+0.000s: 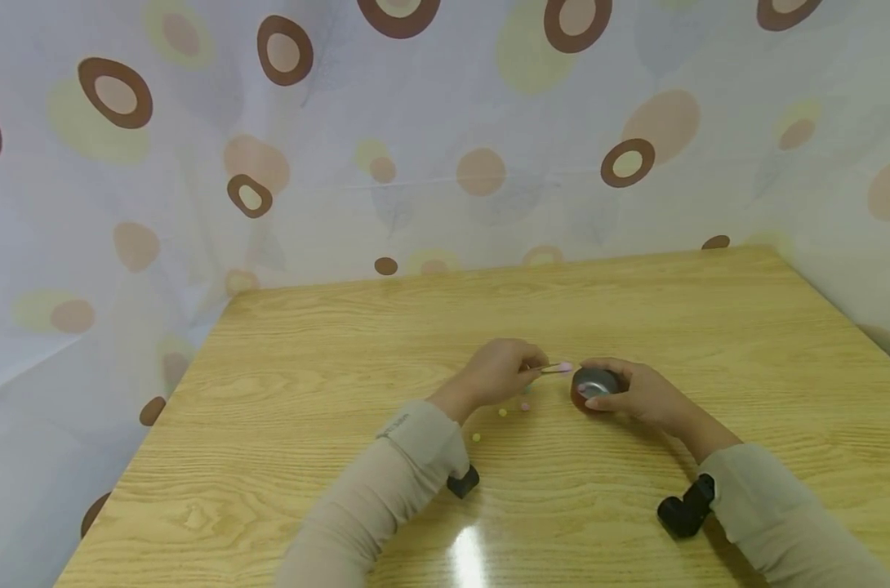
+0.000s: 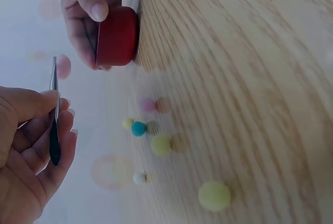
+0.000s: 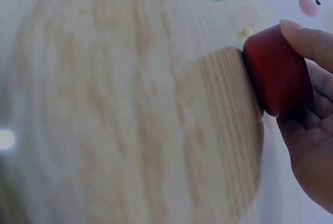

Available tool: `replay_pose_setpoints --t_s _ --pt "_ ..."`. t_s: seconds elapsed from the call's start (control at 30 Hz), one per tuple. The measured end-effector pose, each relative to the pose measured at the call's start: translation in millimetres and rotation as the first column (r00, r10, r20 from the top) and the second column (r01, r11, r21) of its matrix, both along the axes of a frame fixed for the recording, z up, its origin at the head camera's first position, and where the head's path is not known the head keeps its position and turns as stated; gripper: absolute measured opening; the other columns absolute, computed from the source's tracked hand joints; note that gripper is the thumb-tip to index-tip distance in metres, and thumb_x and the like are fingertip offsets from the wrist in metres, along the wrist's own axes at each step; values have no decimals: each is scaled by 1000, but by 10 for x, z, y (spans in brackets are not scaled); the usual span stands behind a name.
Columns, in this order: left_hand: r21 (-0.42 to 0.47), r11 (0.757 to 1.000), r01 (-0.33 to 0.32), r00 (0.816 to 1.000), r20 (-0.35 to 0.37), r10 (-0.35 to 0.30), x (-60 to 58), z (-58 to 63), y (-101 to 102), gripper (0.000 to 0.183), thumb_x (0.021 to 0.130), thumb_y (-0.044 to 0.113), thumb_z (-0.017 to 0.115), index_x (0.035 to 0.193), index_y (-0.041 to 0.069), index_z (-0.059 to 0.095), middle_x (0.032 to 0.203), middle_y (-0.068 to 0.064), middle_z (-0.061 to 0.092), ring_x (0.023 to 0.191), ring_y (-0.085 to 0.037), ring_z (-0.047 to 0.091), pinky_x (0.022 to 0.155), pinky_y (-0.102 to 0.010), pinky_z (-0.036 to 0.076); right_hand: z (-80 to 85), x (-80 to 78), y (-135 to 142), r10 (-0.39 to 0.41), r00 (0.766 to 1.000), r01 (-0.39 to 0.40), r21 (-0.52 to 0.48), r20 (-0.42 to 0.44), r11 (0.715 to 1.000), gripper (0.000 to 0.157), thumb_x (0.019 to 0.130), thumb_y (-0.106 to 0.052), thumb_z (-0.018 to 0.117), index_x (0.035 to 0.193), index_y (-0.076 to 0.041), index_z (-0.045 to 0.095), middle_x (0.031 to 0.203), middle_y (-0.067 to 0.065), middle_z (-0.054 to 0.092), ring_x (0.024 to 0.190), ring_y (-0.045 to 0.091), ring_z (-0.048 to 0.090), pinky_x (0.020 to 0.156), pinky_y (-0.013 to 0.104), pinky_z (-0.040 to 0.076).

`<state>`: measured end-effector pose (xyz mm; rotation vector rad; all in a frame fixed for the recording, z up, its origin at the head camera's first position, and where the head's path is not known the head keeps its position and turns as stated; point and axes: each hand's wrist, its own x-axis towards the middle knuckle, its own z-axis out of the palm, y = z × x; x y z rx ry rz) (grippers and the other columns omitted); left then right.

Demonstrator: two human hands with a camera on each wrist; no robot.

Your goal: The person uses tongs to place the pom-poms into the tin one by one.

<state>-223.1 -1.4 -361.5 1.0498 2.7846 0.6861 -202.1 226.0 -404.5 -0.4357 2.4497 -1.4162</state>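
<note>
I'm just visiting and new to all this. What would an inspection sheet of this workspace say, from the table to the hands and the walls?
Surface: wood-grain table, with a bright patch of glare near the front.
Job's things: tweezers with a pink ball at the tips; red cup; on the table, another pink ball, a teal ball, a white ball and three yellow balls.
Clutter: nothing seen.
Hands: left hand pinches the tweezers; right hand grips the cup.
Cables: nothing seen.
Surroundings: pale sheeting patterned with rounded spots and rings.
</note>
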Motion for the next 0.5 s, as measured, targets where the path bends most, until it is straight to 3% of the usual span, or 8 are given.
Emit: replay_pose_setpoints --t_s 0.5 --pt "-60 998 36 999 -16 -37 -3 -18 176 21 85 13 55 104 10 62 98 2 62 86 -5 55 73 -13 41 18 -14 2 2 1000 -2 23 2 1000 69 73 -30 68 128 -1 38 122 23 41 103 32 43 78 35 40"
